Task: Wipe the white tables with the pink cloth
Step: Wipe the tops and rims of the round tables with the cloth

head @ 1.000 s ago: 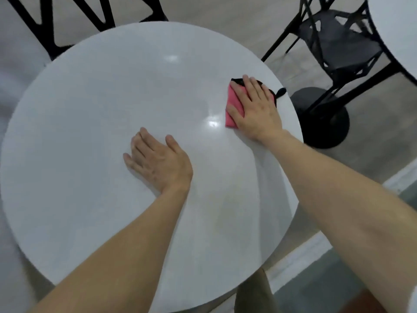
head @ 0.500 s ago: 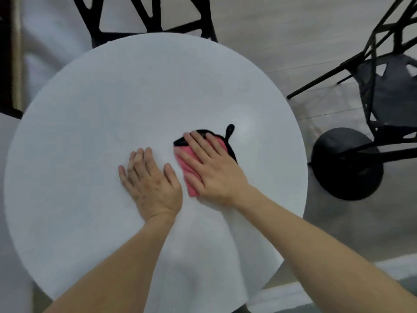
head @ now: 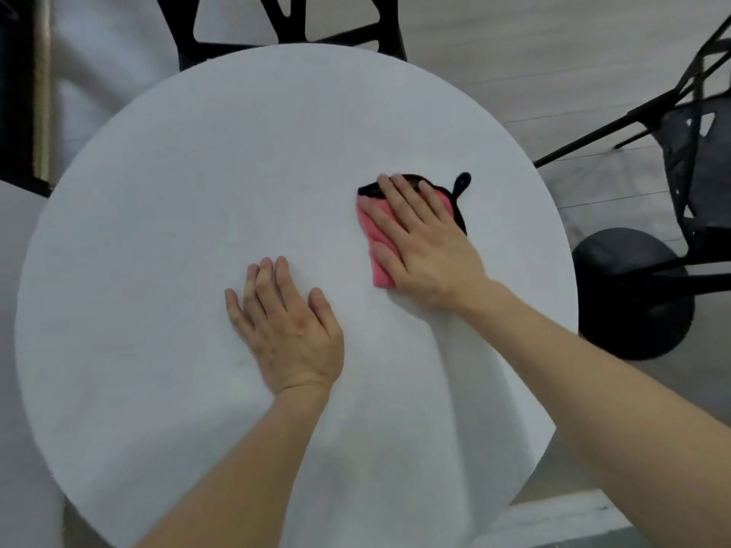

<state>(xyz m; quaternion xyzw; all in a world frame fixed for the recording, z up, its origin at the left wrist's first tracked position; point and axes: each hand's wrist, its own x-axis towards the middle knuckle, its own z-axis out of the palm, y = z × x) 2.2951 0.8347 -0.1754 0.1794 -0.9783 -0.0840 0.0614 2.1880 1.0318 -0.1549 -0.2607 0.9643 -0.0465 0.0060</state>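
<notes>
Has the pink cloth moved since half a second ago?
Yes. The pink cloth slid away from the resting left hand, toward the table's right edge.

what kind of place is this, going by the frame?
Probably a cafe or canteen-style seating area. A round white table is being wiped with a pink cloth, black cut-out chairs stand around it, and the black pedestal base of a neighbouring table sits on a pale wood-look floor.
</notes>
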